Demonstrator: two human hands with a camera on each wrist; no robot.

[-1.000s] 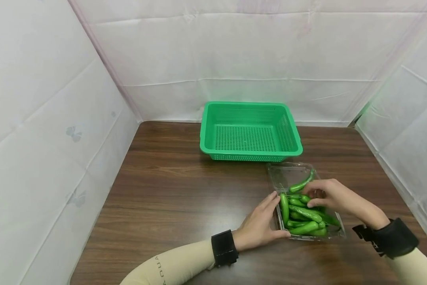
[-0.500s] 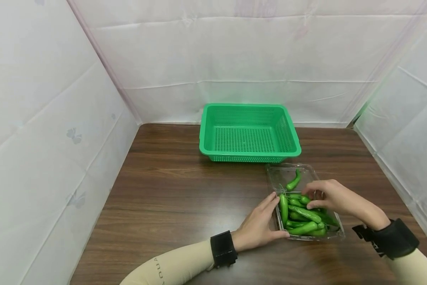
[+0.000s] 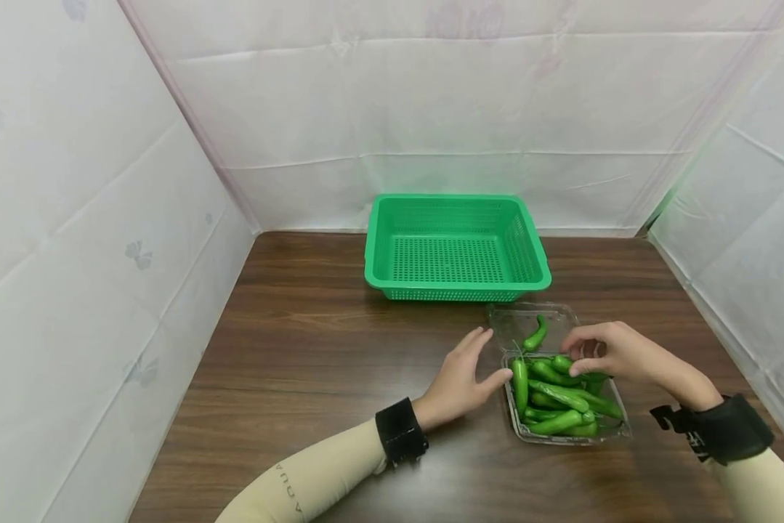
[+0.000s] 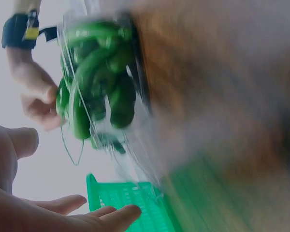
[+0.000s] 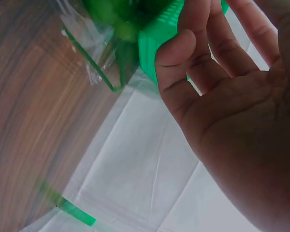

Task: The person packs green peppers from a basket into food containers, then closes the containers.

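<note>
Both wrist views were blurred. In the left wrist view the peppers (image 4: 94, 77) smeared into one green mass, and only the fingertips of the left hand (image 4: 63, 212) showed at the bottom edge. In the right wrist view the palm of the right hand (image 5: 232, 96) filled most of the frame, hiding what its fingertips touched; the box (image 5: 94, 63) and basket (image 5: 159, 34) were cut off at the top.

From the head view, the clear box (image 3: 617, 430) sat on the counter (image 3: 313, 341) at about 4 o'clock from the green basket (image 3: 457, 247), near it but apart. Its lid (image 3: 506, 319) lay folded open toward 12 o'clock, hard to make out against the wood. The peppers (image 3: 558, 396) were piled in the tray, most with long axes running roughly 10 to 4 o'clock; one along the left wall (image 3: 520, 381) lay 12 to 6. A single pepper (image 3: 535, 335) rested on the lid, its long axis about 1 to 7 o'clock, the thin curved tip toward 1.

The right hand (image 3: 610, 352) hovered over the tray's far end, thumb and fingers curled round the top pepper (image 3: 562, 363); its fingers covered part of the pile, so the grip itself was only partly seen. The left hand (image 3: 460, 381) lay released, fingers straight, at 9 o'clock from the tray, thumb tip at the tray's left rim; whether it touched could not be told. Both forearms were cut off at the bottom edge.
</note>
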